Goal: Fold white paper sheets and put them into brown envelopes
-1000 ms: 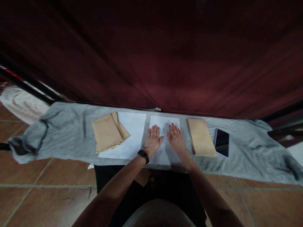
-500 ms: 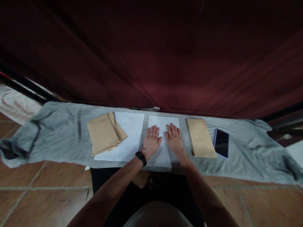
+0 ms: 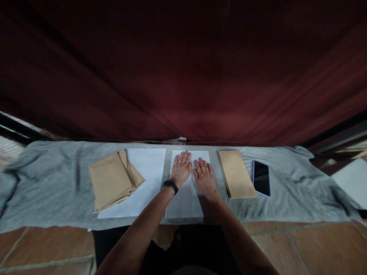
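My left hand [image 3: 181, 167], with a black band at the wrist, lies flat with fingers stretched out on the upper part of a white sheet of paper [image 3: 185, 200]. My right hand [image 3: 204, 176] rests flat beside it on the same sheet, a little nearer to me. Neither hand holds anything. The sheet lies on a grey cloth [image 3: 54, 183] spread over a narrow table.
Left of the sheet lies a larger white sheet [image 3: 145, 168] with a loose pile of brown envelopes [image 3: 110, 183] on its left edge. To the right are a neat stack of brown envelopes [image 3: 235, 173] and a dark phone [image 3: 260, 178]. A dark red curtain [image 3: 183, 68] hangs behind.
Both hands slid up the sheet, the left further, and moved closer together. The view tilted, so the table appears lower and more to the left.
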A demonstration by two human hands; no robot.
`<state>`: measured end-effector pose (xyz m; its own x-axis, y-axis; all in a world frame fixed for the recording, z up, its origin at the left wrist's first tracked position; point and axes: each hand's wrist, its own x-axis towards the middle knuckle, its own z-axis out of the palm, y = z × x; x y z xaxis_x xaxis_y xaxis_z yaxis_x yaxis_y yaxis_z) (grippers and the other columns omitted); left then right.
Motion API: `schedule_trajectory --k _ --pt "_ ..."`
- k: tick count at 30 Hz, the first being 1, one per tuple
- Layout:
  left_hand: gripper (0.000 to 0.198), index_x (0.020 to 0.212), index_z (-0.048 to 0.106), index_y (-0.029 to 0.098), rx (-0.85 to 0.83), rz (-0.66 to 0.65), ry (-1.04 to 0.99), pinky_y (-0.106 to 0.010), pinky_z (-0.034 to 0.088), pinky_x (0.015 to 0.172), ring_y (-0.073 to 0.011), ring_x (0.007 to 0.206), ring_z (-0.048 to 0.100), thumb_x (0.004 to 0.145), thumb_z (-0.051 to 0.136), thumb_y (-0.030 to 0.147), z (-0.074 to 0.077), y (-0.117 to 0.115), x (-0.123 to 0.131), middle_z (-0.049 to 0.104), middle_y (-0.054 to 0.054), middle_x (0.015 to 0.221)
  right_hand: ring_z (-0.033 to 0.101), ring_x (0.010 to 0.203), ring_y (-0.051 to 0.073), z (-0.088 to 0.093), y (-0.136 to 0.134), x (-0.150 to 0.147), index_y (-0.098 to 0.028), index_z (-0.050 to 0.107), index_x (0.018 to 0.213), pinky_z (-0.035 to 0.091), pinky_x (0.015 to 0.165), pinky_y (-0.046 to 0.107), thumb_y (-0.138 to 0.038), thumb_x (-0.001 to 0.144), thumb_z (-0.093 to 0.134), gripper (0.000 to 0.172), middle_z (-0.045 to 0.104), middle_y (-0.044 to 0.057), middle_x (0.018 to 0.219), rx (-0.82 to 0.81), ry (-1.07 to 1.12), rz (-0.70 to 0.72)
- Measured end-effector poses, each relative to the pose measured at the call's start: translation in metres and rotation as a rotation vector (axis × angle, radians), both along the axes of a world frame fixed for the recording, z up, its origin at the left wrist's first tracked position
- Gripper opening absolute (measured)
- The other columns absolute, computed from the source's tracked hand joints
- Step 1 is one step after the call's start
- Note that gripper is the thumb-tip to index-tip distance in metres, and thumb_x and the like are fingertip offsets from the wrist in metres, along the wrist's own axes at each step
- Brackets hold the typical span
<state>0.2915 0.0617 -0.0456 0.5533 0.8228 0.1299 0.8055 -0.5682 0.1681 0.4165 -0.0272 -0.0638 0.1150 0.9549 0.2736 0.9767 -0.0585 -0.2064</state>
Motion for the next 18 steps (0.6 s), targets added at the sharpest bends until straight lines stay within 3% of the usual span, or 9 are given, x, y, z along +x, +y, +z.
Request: schedule_trajectory --k 6,10,18 --pt "0.056 0.156 0.034 0.015 0.021 0.018 0.005 -0.044 0.018 0.126 -0.0231 0.154 0.020 0.102 0.029 0.028 -0.006 0.007 -0.002 0.029 -0.007 0.165 0.041 0.144 0.025 0.011 0.029 0.000 -0.013 0.047 0.149 0.027 0.119 0.045 -0.028 0.106 0.031 0.049 0.046 0.013 0.155 -0.039 0.088 -0.034" --pt "0.056 0.156 0.034 0.015 0.027 -0.001 0.021 -0.045 0.020 0.125 -0.0228 0.154 0.021 0.101 0.028 0.026 -0.008 0.007 -0.002 0.031 -0.008 0.164 0.038 0.146 0.023 0.015 0.050 -0.005 -0.014 0.048 0.149 0.025 0.121 0.044 -0.027 0.106 0.030 0.048 0.046 0.011 0.155 -0.071 0.077 0.024" --pt "0.057 0.155 0.035 0.010 0.036 0.104 0.000 -0.045 0.023 0.124 -0.0240 0.153 0.025 0.102 0.027 0.030 -0.010 0.011 -0.002 0.031 -0.013 0.163 0.039 0.145 0.028 0.000 0.049 0.005 -0.015 0.043 0.152 0.027 0.119 0.050 -0.037 0.106 0.034 0.051 0.042 0.014 0.157 0.024 0.030 -0.061"
